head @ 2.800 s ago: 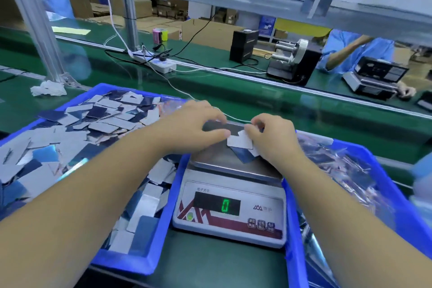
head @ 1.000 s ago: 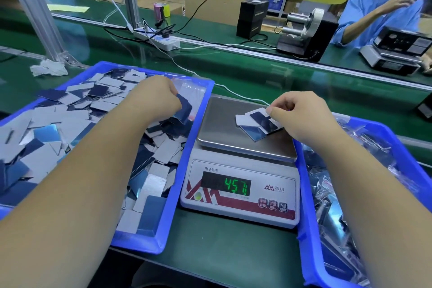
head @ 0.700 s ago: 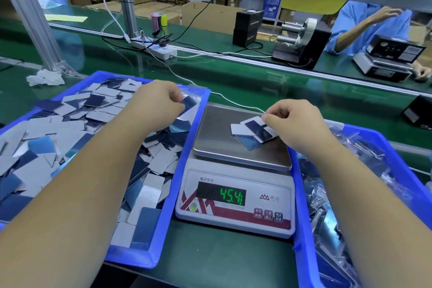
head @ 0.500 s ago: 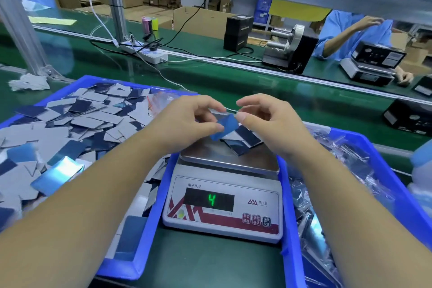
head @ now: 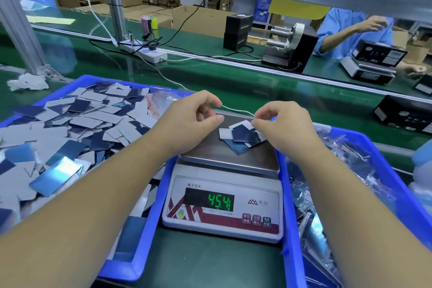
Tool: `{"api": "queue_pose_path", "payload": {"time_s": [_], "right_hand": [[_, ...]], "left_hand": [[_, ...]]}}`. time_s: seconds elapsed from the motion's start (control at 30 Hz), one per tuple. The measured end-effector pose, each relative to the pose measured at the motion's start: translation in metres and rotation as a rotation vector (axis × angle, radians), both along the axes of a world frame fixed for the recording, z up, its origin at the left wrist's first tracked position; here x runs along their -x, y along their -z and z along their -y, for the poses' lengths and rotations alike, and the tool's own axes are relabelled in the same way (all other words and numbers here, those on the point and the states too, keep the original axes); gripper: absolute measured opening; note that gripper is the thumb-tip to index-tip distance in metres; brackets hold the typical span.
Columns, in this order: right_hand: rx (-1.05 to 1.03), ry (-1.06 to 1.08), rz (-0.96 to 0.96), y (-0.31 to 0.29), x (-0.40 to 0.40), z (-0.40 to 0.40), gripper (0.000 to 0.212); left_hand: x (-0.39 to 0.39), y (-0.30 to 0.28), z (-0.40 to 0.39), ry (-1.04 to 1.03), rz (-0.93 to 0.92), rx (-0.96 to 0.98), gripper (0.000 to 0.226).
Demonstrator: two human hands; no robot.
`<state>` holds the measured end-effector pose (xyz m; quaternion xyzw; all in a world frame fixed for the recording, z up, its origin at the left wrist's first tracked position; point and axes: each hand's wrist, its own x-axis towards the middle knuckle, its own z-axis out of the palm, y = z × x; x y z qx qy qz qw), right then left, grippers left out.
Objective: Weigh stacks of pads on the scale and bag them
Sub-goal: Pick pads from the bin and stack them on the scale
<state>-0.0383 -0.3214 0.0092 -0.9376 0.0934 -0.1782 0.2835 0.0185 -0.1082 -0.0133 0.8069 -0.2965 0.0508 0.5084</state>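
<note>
Now, from my head camera, both my hands hover over the scale, which sits between two blue bins on the green bench. My left hand is over the near-left part of the steel pan, fingers loosely curled, thumb and forefinger close together; I cannot tell whether anything thin is between them. My right hand is at the pan's far-right side, fingertips bunched and touching the top edge of the small fanned stack of pads lying on the pan. I can count about four or five pads in that stack, some showing the dark blue face, some the pale grey back; the exact number is unclear. The green readout shows 45.4.

The left bin is heaped with loose pads, far too many to count, grey and blue faces mixed, one shiny one near my forearm. A clear bag lies at its far right corner. The right bin holds a pile of clear bags, with pads inside, uncounted.
</note>
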Motion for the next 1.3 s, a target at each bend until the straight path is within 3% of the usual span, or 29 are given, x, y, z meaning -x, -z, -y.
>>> {"api": "queue_pose_path", "payload": {"time_s": [0.27, 0.57, 0.7, 0.83, 0.93, 1.13, 1.2, 1.3], "right_hand": [[0.049, -0.02, -0.066, -0.002, 0.0, 0.007, 0.003], [0.043, -0.012, -0.11, 0.002, -0.002, 0.015, 0.013], [0.034, -0.004, -0.103, 0.005, -0.003, 0.016, 0.024], [-0.014, -0.015, -0.126, 0.009, -0.004, 0.017, 0.049], [-0.022, -0.049, -0.194, 0.011, -0.005, 0.016, 0.052], [0.01, -0.106, -0.261, 0.01, -0.007, 0.018, 0.047], [0.001, -0.126, -0.265, 0.01, -0.009, 0.018, 0.046], [-0.028, -0.148, -0.278, 0.011, -0.008, 0.019, 0.057]], "left_hand": [[0.001, -0.001, -0.002, -0.025, 0.028, -0.058, 0.018], [0.004, -0.002, -0.003, -0.048, -0.002, -0.115, 0.019], [0.006, -0.004, -0.003, -0.041, -0.006, -0.176, 0.015], [0.008, -0.006, -0.003, -0.054, -0.022, -0.196, 0.018], [0.007, -0.009, 0.0, -0.075, -0.024, -0.219, 0.018], [-0.002, -0.03, 0.015, -0.067, -0.009, -0.478, 0.017], [-0.002, -0.039, 0.021, -0.054, -0.018, -0.592, 0.028], [-0.001, -0.044, 0.032, -0.005, -0.111, -0.782, 0.07]]}}
